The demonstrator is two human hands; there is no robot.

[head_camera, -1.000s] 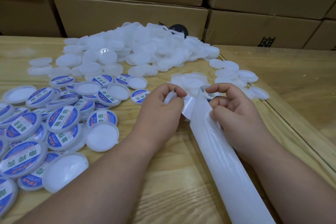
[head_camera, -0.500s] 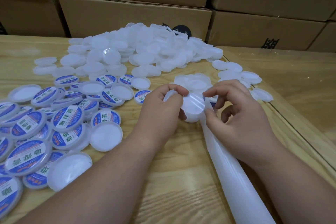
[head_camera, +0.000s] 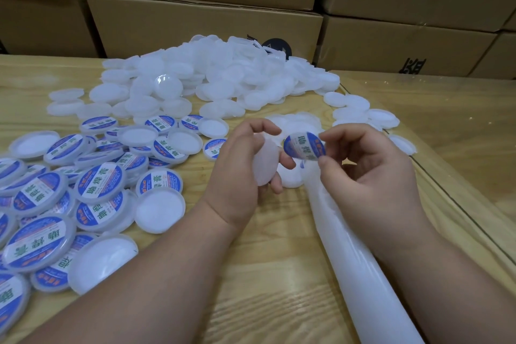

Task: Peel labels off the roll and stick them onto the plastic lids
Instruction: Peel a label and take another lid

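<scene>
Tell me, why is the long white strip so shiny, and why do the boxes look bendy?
Head view: light glares off the glossy backing strip by the right hand; the wide-angle lens curves the cardboard boxes; the far lid pile looks soft.

Two hands: left (head_camera: 245, 165), right (head_camera: 371, 173). One loose label (head_camera: 304, 146). One backing strip (head_camera: 360, 268). One bare lid (head_camera: 265, 163) held. Blank lids (head_camera: 223, 84) heaped beyond counting. Labelled lids (head_camera: 99, 187) overlap: about two dozen. At least seven boxes (head_camera: 203, 22).
</scene>
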